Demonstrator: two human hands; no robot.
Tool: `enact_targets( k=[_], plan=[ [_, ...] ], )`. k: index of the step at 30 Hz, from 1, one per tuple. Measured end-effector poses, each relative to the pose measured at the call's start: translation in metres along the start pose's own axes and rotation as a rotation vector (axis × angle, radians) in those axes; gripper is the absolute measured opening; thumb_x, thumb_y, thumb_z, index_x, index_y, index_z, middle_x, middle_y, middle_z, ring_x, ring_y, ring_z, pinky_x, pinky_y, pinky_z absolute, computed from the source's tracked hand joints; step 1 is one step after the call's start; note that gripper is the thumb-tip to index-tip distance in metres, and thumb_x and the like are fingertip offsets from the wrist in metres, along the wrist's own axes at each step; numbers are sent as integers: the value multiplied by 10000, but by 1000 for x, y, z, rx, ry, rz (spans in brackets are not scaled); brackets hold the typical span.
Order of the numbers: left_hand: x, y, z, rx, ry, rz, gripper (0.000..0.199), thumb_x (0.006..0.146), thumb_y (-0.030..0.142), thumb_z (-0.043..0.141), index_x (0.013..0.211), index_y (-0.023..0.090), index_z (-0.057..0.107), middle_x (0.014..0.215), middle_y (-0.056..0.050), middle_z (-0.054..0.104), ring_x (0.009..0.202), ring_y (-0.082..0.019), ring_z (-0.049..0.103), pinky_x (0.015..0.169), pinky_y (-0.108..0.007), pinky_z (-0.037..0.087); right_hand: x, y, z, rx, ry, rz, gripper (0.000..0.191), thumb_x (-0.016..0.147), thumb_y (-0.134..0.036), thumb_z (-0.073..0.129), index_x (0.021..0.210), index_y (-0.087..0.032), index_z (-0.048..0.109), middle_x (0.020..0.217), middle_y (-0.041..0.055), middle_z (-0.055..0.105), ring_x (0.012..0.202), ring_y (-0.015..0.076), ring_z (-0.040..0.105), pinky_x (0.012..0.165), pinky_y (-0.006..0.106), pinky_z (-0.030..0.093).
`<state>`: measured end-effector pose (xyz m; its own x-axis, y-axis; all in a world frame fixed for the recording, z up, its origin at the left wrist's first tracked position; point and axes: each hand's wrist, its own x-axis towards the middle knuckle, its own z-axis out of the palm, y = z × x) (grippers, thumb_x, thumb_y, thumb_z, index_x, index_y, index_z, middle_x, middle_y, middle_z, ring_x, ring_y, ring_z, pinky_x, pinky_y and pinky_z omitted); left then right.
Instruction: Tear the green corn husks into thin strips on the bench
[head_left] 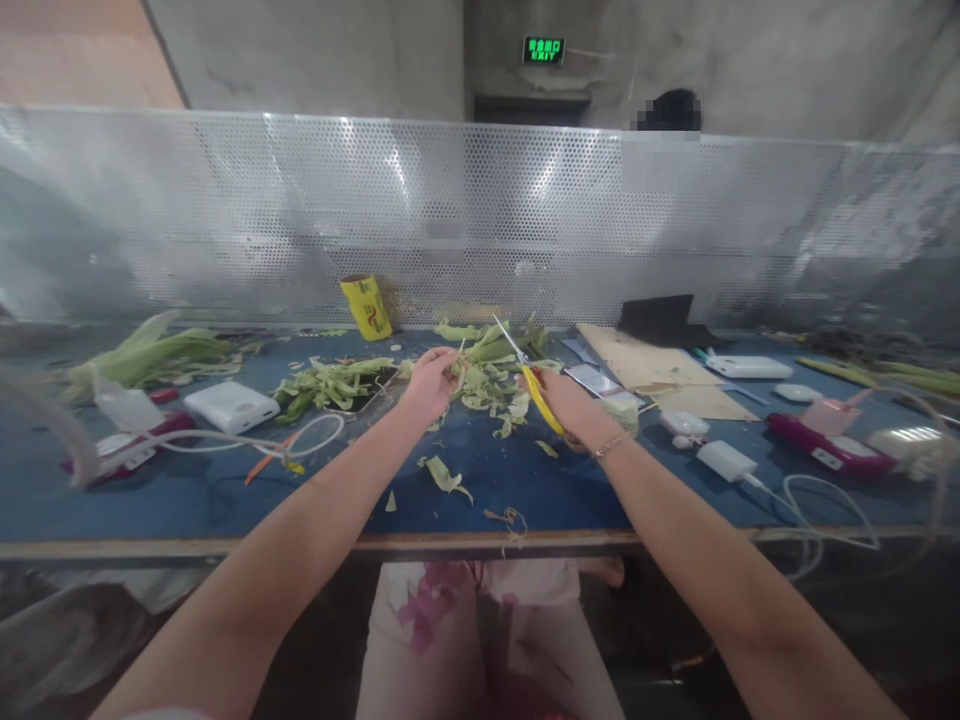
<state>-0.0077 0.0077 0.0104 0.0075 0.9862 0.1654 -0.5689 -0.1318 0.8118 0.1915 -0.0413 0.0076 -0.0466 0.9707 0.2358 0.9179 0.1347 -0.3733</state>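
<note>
Yellow-handled scissors (538,396) are in my right hand (564,402), their blades pointing up and to the left. My left hand (433,384) is pinched just left of the scissors, with a small pale tip poking up from its fingers; what it grips is too small to name. Green leaf scraps (487,385) lie between and behind my hands. Left of my left hand, a heap of cut green stalks (337,385) rests partly on a dark flat object. A curled leaf piece (445,476) lies nearer the table's front edge.
The blue table (300,500) also bears a yellow can (367,307), a white box (232,405), a phone (592,379), brown cardboard (645,358), a white charger (726,461) with cable, and magenta power strips (829,446). A perforated metal screen (300,220) stands behind; a person's head shows above it.
</note>
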Motion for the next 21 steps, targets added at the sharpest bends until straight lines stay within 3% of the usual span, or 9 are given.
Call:
enact_targets(
  k=[11, 18, 21],
  plan=[
    [2, 2, 0, -2, 107, 47, 146, 645, 57, 603, 624, 156, 497, 577, 19, 549, 535, -54, 528, 560, -173, 468, 6, 4, -1, -132, -18, 33, 584, 879, -555, 253, 840, -124, 646, 795, 157, 668, 826, 246, 645, 709, 293, 425],
    [1, 3, 2, 62, 120, 57, 196, 631, 80, 657, 654, 155, 477, 608, 10, 554, 540, -53, 503, 536, -179, 421, 11, 16, 7, -261, -77, 39, 373, 756, -487, 510, 860, -149, 630, 891, 138, 667, 833, 240, 625, 694, 299, 445],
    [1, 1, 1, 88, 65, 49, 226, 621, 113, 688, 665, 154, 470, 599, 13, 545, 515, -44, 484, 507, -171, 392, 11, 16, 8, -222, -54, 24, 305, 779, -432, 492, 823, -157, 615, 839, 116, 659, 807, 231, 619, 696, 310, 448]
  ],
)
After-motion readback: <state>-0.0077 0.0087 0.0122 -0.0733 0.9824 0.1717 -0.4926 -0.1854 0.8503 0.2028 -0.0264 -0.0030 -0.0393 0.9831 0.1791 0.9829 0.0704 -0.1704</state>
